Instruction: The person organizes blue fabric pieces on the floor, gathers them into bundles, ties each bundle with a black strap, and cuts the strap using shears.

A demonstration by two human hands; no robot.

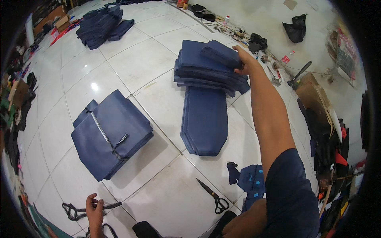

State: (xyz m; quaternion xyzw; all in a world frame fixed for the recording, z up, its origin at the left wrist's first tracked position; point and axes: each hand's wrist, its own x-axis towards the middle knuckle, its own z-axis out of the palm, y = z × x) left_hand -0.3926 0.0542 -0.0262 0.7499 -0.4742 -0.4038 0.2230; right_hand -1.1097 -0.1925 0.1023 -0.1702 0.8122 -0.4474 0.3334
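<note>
On white tiles (143, 67), the right hand (245, 63) clasps blue panels (221, 54) at a stack's (192, 55) edge, left hand (94, 210) half-curled at dark strips (113, 205), grip unclear.

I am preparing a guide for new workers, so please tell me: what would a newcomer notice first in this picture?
Probably the navy stack at upper centre, where the right hand grips the right end of a smaller pile on top. Next comes the navy bundle, tied round with a strip, left of centre on the pale tiled floor. The black scissors at lower centre also stand out.
</note>
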